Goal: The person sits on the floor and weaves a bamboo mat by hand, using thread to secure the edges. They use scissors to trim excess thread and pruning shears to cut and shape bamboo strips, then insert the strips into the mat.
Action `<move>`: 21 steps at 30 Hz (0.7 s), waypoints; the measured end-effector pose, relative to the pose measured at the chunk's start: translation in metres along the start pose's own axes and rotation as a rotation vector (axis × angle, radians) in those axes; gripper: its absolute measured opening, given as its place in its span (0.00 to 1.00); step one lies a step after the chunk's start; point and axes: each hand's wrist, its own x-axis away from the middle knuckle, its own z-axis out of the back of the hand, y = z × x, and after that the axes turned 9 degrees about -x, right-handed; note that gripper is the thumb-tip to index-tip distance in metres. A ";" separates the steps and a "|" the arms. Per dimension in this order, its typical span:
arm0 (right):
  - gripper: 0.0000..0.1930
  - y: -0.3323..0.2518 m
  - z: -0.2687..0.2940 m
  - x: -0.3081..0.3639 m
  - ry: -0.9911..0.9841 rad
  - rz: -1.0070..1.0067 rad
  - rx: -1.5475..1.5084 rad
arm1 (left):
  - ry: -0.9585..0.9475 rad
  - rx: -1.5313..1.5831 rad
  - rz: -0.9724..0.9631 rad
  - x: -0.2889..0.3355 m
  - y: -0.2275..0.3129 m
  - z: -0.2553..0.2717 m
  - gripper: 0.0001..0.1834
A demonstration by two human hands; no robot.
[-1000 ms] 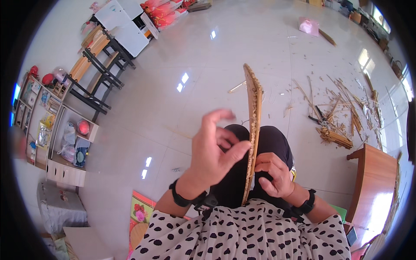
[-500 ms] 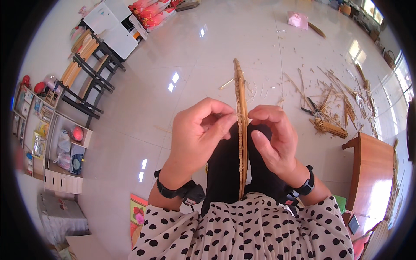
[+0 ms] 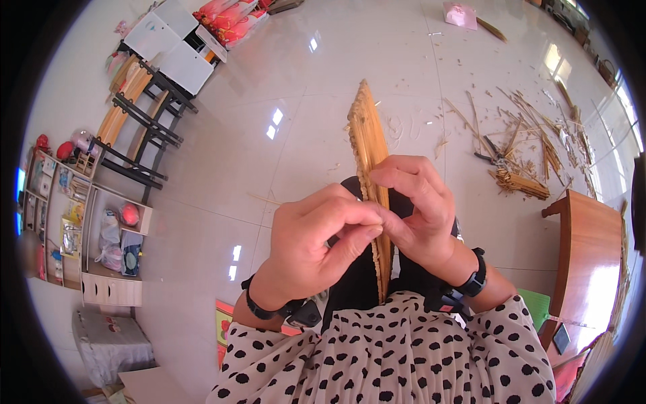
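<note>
Straw-coloured panel over black-trousered lap, one end pointing far. Left hand: thumb and forefinger pinched before panel; cannot tell whether on anything. Right hand: curled at panel's right side, grip unclear. Loose stalks on floor, right.

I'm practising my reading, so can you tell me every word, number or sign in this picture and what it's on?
None can be read.
Yellow package on the left shelf unit: any print too small and blurred.
Red bags at the top: any print too blurred.
Grey box, lower left: any print too blurred.
Straw-coloured panel, partly covered by the left hand and right hand: no writing shows.
</note>
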 end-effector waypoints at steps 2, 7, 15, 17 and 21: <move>0.20 0.001 0.000 0.001 0.020 -0.022 -0.029 | -0.025 -0.039 -0.031 -0.005 0.002 0.001 0.06; 0.20 0.005 -0.004 0.002 0.078 -0.164 -0.097 | 0.277 0.165 0.216 -0.008 -0.007 -0.008 0.11; 0.18 0.010 -0.007 0.002 0.081 -0.225 -0.205 | 0.185 0.356 0.399 -0.030 -0.025 0.000 0.17; 0.18 0.011 -0.009 0.001 0.088 -0.212 -0.210 | 0.190 0.345 0.408 -0.032 -0.024 0.001 0.18; 0.19 0.014 -0.008 -0.002 0.097 -0.167 -0.197 | 0.226 0.413 0.396 -0.035 -0.026 -0.003 0.18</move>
